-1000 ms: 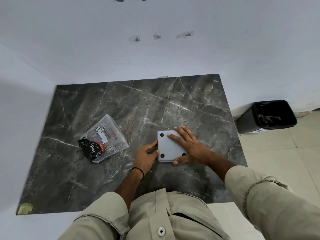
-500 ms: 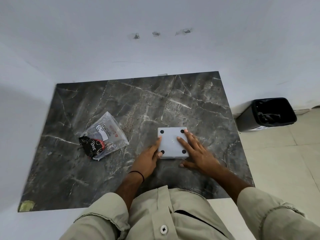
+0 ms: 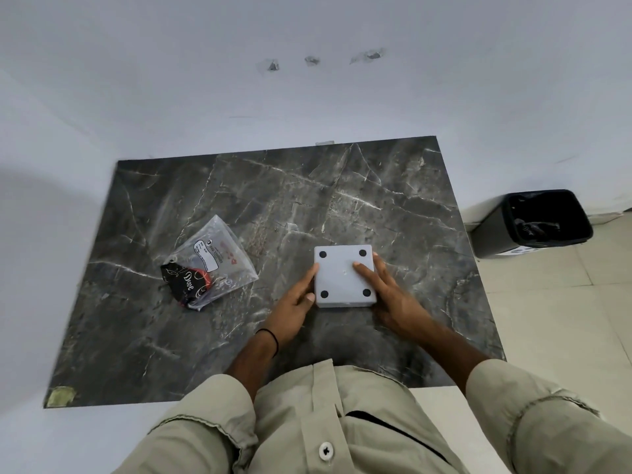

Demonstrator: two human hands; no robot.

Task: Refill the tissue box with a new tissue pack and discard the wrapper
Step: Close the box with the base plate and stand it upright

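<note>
A white square tissue box [image 3: 338, 273] lies upside down on the dark marble table [image 3: 393, 206], its base with black rubber feet facing up. My left hand [image 3: 297, 304] presses against the box's left side, thumb at the near left corner. My right hand [image 3: 388, 295] grips the right side, with the thumb lying on the base. A clear plastic wrapper [image 3: 209, 263] with black and red print lies flat on the table to the left of the box, apart from both hands.
A black waste bin [image 3: 533, 222] with a dark liner stands on the tiled floor to the right of the table. White walls close off the far and left sides. A small patch of tape [image 3: 61, 395] marks the near left corner.
My right hand has slid off the top of the box's base to its right side, uncovering the rubber feet. My left hand stays at the left side.
</note>
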